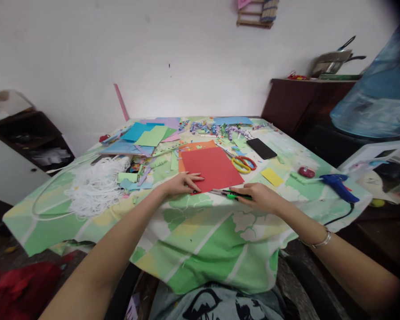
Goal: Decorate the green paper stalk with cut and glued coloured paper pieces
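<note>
Red rectangular paper [213, 166] lies under my left hand [184, 183], fingers loosely spread; my right hand [259, 197] grips green-and-black-handled metal scissors [230, 194].

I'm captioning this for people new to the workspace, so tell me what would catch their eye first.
Likely the bright red sheet in the middle of the table, with the left hand at its near left corner and the right hand holding a green-and-black tool by its near edge. Next come the tangle of white cord toward the left and the blue glue gun near the right edge.
</note>
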Available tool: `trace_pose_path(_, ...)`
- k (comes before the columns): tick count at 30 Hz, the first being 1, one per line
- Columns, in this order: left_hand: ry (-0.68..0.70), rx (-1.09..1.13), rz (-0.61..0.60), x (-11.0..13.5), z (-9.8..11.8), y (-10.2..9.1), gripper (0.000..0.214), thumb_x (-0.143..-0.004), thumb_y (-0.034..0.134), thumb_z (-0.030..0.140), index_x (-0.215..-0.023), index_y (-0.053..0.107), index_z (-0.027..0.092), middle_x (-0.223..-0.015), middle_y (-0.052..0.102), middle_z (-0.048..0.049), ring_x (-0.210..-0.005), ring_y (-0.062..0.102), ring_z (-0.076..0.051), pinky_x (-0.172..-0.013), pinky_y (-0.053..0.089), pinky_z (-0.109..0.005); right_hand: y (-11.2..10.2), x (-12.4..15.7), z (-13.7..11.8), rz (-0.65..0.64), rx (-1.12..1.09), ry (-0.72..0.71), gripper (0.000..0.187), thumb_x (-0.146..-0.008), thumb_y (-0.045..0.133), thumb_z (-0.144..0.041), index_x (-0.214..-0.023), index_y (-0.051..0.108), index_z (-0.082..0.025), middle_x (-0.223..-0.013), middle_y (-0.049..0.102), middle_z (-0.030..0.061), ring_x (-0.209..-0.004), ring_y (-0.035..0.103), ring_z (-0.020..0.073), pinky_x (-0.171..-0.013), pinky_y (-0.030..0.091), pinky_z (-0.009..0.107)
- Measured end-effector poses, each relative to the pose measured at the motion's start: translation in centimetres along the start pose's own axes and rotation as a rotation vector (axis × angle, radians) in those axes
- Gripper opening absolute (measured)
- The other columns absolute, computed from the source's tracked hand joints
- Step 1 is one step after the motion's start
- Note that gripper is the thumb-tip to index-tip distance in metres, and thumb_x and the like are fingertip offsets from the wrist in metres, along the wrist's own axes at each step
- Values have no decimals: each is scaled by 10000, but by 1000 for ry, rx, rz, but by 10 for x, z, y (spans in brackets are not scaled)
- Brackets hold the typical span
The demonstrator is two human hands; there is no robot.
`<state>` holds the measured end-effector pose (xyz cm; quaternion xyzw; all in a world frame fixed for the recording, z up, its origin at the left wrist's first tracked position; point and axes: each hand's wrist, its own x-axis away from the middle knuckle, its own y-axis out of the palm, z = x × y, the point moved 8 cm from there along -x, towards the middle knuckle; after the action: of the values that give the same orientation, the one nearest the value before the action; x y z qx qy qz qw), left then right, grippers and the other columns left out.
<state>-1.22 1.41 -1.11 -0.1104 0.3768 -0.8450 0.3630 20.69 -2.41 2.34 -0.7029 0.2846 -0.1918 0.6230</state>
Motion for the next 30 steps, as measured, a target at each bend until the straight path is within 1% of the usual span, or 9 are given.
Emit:
trace_pose_path(7,-8,7,7,0,1,-1,228,-754,658,213,-953,733,293,-1362,513,-83,-1367,315,-254,-1120,115,-500,0,1,-2,-19,43,-17,418,-912,436,-319,-1299,552,-211,-809,655,92,-699,604,174,-645,395,238)
trace_pose_path(9,-8,4,8,0,1,-1,232,-754,654,203,-952,733,294,-1363,512,-82,-1368,313,-253,-1121,100,-505,0,-1,-3,-19,29,-22,419,-912,435,-316,-1301,549,-211,-819,661,94,-704,605,175,-651,398,239)
trace_pose_path(12,1,8,0,0,1,0,230,-762,648,215,-960,731,299,-1372,503,-76,-1372,304,-251,-1120,120,-500,0,-4,-6,-17,14,-28,422,-913,432,-316,-1304,543,-207,-860,671,105,-737,612,181,-669,406,241)
trace_pose_path(19,-19,-6,-4,0,-2,1,216,-768,647,249,-961,731,298,-1369,506,-77,-1366,314,-268,-1118,81,-522,1,-5,-6,-17,4,-60,425,-907,441,-311,-1313,533,-230,-836,675,92,-701,606,171,-658,402,240)
trace_pose_path(24,-27,-1,-2,0,-1,0,230,-760,648,218,-958,730,302,-1371,505,-71,-1370,307,-261,-1119,77,-521,1,-6,-8,-17,20,-59,419,-906,439,-316,-1299,549,-220,-837,677,99,-686,605,177,-641,398,245)
trace_pose_path(27,-36,2,-11,-1,-1,0,230,-755,656,223,-961,730,294,-1375,498,-84,-1371,303,-266,-1118,60,-529,-1,-8,-10,-5,-6,-78,407,-908,440,-327,-1277,570,-216,-814,684,98,-665,603,171,-630,396,238)
trace_pose_path(30,-33,5,-11,-1,0,0,232,-761,655,238,-975,724,293,-1380,492,-84,-1374,298,-263,-1120,56,-524,-4,-9,-11,10,-61,-106,385,-903,453,-341,-1238,601,-222,-838,700,98,-676,614,170,-639,405,232)
